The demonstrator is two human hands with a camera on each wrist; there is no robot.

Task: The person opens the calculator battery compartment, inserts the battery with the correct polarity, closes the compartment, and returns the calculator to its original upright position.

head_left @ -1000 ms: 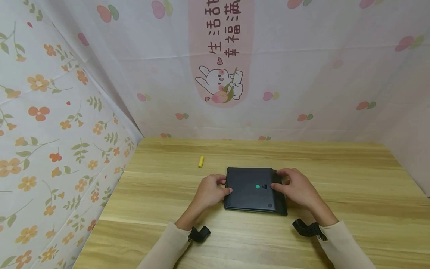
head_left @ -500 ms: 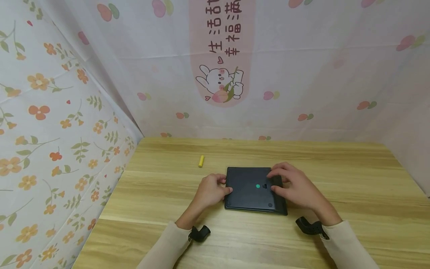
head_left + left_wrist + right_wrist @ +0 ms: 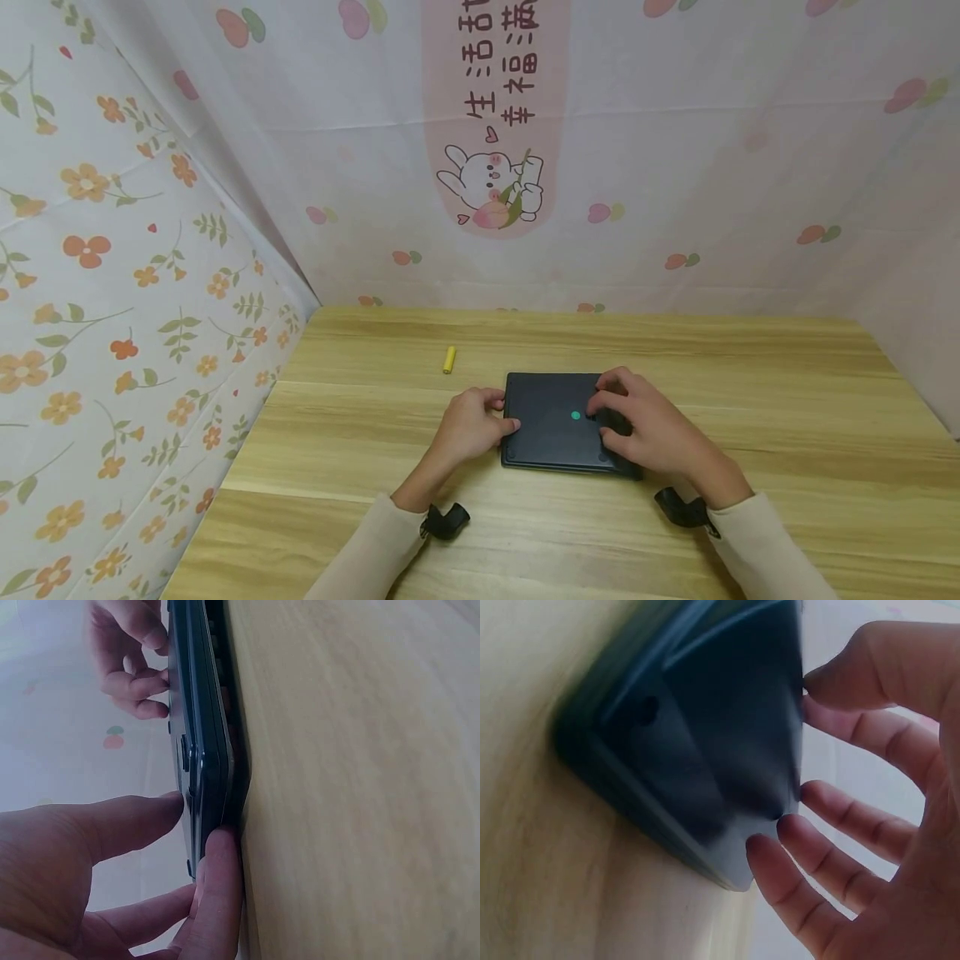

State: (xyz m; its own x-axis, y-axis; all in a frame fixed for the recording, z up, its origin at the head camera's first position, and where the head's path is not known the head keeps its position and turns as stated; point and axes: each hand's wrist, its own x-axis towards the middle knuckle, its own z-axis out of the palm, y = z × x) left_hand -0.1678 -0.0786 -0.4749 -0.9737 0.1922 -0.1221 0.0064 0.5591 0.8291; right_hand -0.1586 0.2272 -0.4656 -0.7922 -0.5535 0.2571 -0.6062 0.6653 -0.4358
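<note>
A black calculator (image 3: pixel 547 433) lies face down on the wooden table, with a small round green sticker (image 3: pixel 575 415) on its back. At its left edge my left hand (image 3: pixel 472 425) grips it, thumb on the back and fingers tucked under the rim. The left wrist view shows the calculator (image 3: pixel 199 712) edge-on, with a row of keys along its underside. My right hand (image 3: pixel 656 429) is over the thicker right end, bent fingertips touching the back beside the sticker and hiding the latch there. In the right wrist view its fingers (image 3: pixel 840 855) are spread against the casing.
A yellow battery (image 3: pixel 449 360) lies on the table (image 3: pixel 360 467) behind and left of the calculator. A printed cloth (image 3: pixel 615 167) hangs behind the table, and a floral cloth (image 3: pixel 150 333) hangs on the left. Black straps (image 3: pixel 447 522) sit on both wrists.
My right hand has shifted left over the calculator's back, its fingers moving from the far right corner to cover the latch. The left hand, calculator and battery stay put.
</note>
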